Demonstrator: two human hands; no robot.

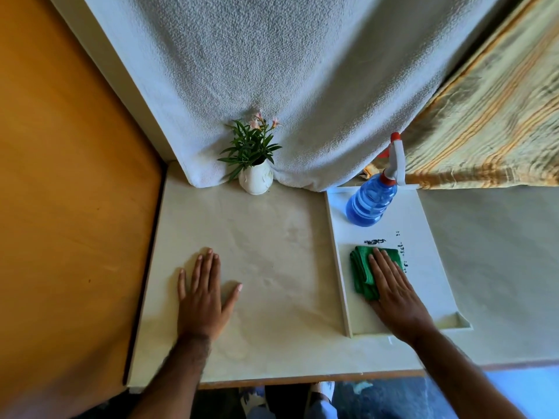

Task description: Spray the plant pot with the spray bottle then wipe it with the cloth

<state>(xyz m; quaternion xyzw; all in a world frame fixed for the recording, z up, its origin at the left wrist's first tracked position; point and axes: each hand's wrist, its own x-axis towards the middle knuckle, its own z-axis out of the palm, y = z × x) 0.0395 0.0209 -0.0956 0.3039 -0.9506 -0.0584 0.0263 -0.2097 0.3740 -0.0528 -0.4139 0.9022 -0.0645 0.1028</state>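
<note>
- Your right hand (393,290) lies flat, fingers extended, on the green cloth (364,273) in the white tray (429,267); it grips nothing.
- Your left hand (205,293) rests spread and empty on the table (272,252).
- The spray bottle (373,201) stands upright just beyond your right hand, the nearer one, at the tray's far end.
- The plant pot (256,180) stands farther off, ahead and leftward, roughly between both hands.

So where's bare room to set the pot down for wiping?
Table between left hand, white tray and plant pot is bare. Tray is crowded: spray bottle at back, right hand flat on green cloth.
</note>
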